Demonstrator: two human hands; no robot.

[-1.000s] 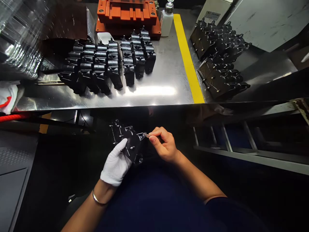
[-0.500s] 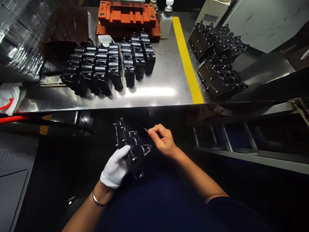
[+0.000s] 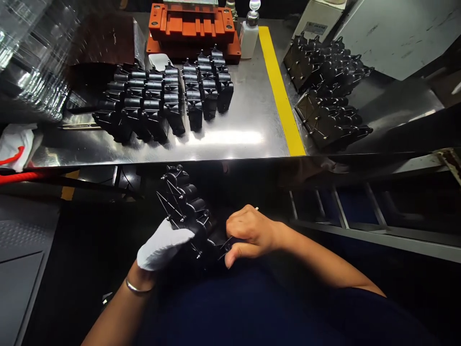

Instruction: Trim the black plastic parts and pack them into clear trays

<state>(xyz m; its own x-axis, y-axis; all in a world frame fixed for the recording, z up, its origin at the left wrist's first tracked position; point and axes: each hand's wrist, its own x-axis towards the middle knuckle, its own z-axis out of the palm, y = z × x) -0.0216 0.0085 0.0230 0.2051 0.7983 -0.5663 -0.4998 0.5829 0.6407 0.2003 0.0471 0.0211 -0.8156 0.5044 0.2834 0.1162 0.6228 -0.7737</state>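
Note:
My left hand [image 3: 163, 246], in a white glove, grips a black molded plastic part [image 3: 194, 204] with rounded ribs and small pegs, held tilted below the bench edge. My bare right hand [image 3: 250, 235] is closed on a small knife [image 3: 227, 242]. Its thin blade lies against the part's lower right end, while a bit of the other end pokes out behind the fingers. Most of the knife is hidden in my hand.
On the metal bench [image 3: 248, 137] stand rows of similar black parts [image 3: 154, 103], with more stacked right of a yellow stripe [image 3: 281, 91]. Behind are an orange fixture [image 3: 192, 29] and a white pump bottle [image 3: 249, 36]. A metal rack [image 3: 360, 228] is at lower right.
My left hand has turned the black part and shifted slightly left. My right hand has come down from beside it, and the knife now meets the part's end.

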